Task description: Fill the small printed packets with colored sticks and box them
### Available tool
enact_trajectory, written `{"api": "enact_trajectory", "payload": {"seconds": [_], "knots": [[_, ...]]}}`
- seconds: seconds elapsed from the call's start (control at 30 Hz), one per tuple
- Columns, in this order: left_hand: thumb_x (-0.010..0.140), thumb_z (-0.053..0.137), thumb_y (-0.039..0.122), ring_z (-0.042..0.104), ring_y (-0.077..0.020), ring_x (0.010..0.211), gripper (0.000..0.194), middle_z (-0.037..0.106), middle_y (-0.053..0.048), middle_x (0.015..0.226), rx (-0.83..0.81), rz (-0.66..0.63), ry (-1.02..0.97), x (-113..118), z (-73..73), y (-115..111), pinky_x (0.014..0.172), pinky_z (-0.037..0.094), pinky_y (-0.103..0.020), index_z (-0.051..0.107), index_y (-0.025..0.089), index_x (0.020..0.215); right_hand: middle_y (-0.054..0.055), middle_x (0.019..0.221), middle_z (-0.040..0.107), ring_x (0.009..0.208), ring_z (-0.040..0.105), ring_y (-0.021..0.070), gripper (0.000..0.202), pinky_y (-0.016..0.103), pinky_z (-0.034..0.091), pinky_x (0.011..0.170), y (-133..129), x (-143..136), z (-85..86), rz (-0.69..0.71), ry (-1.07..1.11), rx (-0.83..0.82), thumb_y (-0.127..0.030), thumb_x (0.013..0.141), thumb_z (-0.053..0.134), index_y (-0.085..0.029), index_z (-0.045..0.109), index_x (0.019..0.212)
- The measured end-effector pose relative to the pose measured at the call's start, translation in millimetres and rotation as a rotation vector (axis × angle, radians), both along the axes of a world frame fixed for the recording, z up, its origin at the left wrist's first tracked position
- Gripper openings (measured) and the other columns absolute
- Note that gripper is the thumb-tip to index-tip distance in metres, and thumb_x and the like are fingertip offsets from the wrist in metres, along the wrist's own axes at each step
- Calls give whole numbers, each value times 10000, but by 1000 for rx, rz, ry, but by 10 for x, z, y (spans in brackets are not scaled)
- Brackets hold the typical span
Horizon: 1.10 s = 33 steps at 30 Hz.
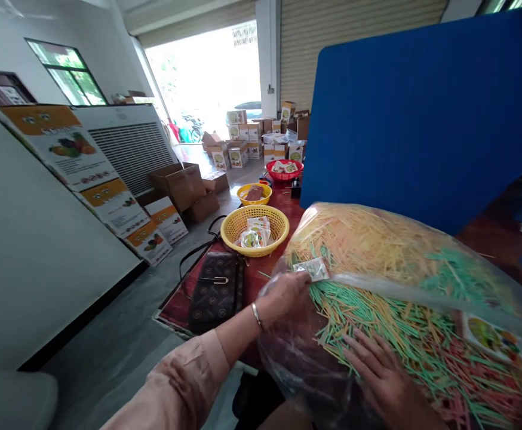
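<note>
A large clear plastic bag [422,286] lies before me, full of thin green, yellow and red sticks [359,307]. At its left edge my left hand [284,296] is closed on a small printed packet [313,269]. My right hand [381,379] rests on the sticks in the bag's opening, fingers stretched out. Another printed packet [494,340] lies at the right side of the bag. Beyond my left hand, a yellow basket [227,236] holds several similar packets [256,233].
A dark handbag [216,286] lies at the table's left edge. Farther back stand a smaller yellow basket [243,196] and a red basket [283,175] with packets. A big blue panel [413,125] rises behind the bag. Cardboard boxes [180,185] stand on the floor.
</note>
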<state>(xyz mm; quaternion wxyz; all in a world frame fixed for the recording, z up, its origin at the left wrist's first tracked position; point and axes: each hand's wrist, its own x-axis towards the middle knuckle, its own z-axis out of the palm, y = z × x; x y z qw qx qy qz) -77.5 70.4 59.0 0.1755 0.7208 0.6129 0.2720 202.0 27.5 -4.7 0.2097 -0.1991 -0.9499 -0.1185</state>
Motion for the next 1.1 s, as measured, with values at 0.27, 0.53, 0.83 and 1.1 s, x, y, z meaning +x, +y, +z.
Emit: {"api": "enact_trajectory", "payload": {"seconds": [0.27,0.53,0.83,1.1], "knots": [[768,532,91,469,-300,1164,395,520,-221,1227,-78,458,224,-1383,389,821,933,377,-398,503,74,1161,-23,1031,689,969,629,228,540,374,459,859,-32,374,-62,-119,157,-69,-203,741,500,-353,487,1259],[831,566,311,572,-212,981,318,580,-101,1109,-223,445,167,-1589,197,985,831,486,-406,564,127,1091,-12,1002,694,952,626,215,348,355,414,894,-68,320,-3,-125,141,-75,-225,753,513,-290,597,1084],[675,595,249,584,-201,693,149,603,-50,702,24,453,-219,-1176,577,461,624,430,-293,536,143,761,39,974,661,933,604,186,232,318,454,836,164,-536,583,-237,504,-363,-235,890,400,-230,589,1023],[724,603,342,482,-97,584,212,514,40,641,144,382,-693,-301,506,-366,555,391,-211,478,175,760,71,859,632,859,581,199,174,291,436,757,474,-1775,1224,-349,490,-490,-296,869,466,-172,585,840]]}}
